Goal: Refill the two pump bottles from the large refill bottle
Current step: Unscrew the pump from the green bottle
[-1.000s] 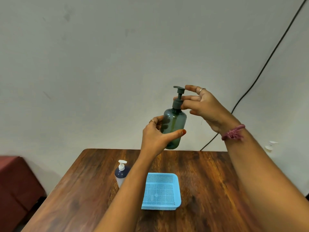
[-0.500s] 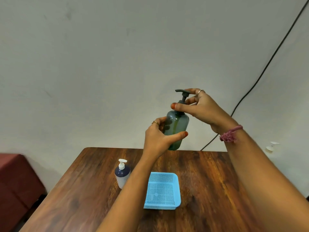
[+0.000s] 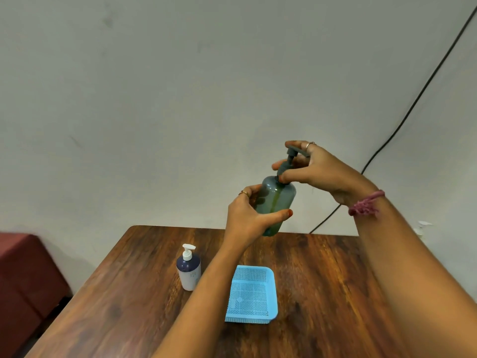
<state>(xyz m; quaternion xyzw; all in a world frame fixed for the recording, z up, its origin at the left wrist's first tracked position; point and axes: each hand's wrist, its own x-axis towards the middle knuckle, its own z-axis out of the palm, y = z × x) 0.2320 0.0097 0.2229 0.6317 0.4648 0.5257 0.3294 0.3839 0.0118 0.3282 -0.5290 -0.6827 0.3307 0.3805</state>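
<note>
Green pump bottle held above the desk's far edge

The translucent green bottle, slightly tilted, is gripped around its body by the left hand; its dark pump collar is pinched by the right hand fingers.

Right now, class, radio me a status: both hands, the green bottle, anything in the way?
Left hand grips green bottle in the air. Right hand on pump collar. Basket, small bottle below, clear.
</note>
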